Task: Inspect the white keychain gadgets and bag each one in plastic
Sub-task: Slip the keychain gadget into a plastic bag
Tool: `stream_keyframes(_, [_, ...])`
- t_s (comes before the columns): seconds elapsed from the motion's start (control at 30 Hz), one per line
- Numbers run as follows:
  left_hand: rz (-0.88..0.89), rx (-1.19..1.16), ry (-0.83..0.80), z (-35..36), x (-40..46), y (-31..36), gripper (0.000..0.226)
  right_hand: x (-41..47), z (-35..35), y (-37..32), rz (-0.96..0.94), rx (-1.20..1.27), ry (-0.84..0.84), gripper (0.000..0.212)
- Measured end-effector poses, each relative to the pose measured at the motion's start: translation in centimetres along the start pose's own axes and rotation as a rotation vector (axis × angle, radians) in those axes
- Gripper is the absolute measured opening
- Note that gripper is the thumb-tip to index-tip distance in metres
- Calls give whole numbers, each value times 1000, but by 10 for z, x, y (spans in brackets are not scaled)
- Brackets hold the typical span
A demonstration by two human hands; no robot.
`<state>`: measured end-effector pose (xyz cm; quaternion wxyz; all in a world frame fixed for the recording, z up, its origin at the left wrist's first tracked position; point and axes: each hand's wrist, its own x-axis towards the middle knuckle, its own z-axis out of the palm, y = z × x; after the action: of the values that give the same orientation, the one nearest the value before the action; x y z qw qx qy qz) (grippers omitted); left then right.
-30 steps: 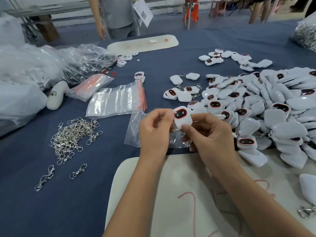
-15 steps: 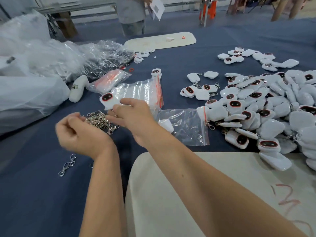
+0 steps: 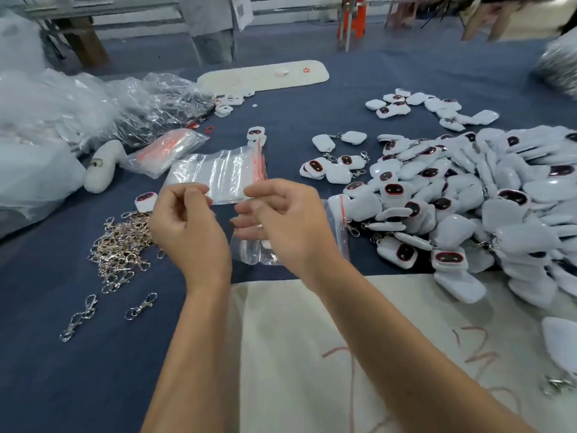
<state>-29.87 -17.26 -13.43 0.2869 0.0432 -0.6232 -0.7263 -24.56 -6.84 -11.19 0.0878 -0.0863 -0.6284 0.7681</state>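
One white gadget (image 3: pixel 145 201) with a dark, red-rimmed face lies on the blue tablecloth (image 3: pixel 56 354), just behind the left hand (image 3: pixel 187 228) and at the far edge of a heap of silver clasps (image 3: pixel 120 245). The left hand is raised with its fingers curled and fingertips drawn together; it is blurred, and I cannot tell whether it pinches anything. The right hand (image 3: pixel 287 221) hovers just beside it, fingers loosely bent, and I cannot tell if they hold anything either. Beneath the right hand lies a clear zip bag (image 3: pixel 259 251) on the cloth, its red-lined mouth pointing right with a white gadget at it. Just beyond both hands sits a stack of empty zip bags (image 3: pixel 218 173) with red seal strips. To the right spreads a big pile of white gadgets (image 3: pixel 468 201), some face up, some face down, several with clasps attached. Two loose clasps (image 3: pixel 109 310) lie near the table's front left. A cream board (image 3: pixel 312 354) marked with red strokes sits under the forearms. Crumpled clear plastic (image 3: pixel 109 104) is heaped at the far left, and a person (image 3: pixel 212 26) stands across the table.
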Motion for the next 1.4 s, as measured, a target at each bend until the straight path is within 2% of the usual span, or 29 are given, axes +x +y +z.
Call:
stream_keyframes(0.07, [-23,21,-160,17,-19,3,23,-9,-31,-2,-167,-221,110,22])
stream_keyframes(0.23, [74,206,-514,44,-74,6,17,-28,-100,2,-448,-1030,360,16])
stream_keyframes(0.3, [110,261,-592,48,-85,1,18,-34,-118,5,-486,-1299,357,19])
stream_keyframes(0.4, [153,359,-667,49,-90,-7,16,-38,-132,11,-471,-1419,319,25])
stream_keyframes(0.6, [125,405,-708,47,-91,-12,14,-29,-126,17,-337,-1328,433,20])
stream_keyframes(0.7, [80,392,-710,47,-90,-12,15,-26,-126,21,-353,-1283,462,13])
stream_keyframes(0.8, [42,353,-703,47,-91,-11,16,-27,-128,21,-562,-1192,561,6])
stream_keyframes(0.9, [27,278,-693,48,-91,-10,14,-32,-123,19,-805,-871,552,7])
stream_keyframes(0.97, [-14,238,-696,49,-91,-10,17,-39,-114,20,-748,-620,462,6])
stream_keyframes(1.03, [-45,203,-693,48,-89,-10,22,-41,-105,25,-615,-495,425,5])
stream_keyframes(1.23, [-40,162,-690,46,-87,-4,30,-33,-105,31,-422,-394,235,25])
stream_keyframes(1.4, [-91,138,-746,43,-85,2,24,-30,-107,33,-394,-248,217,25])
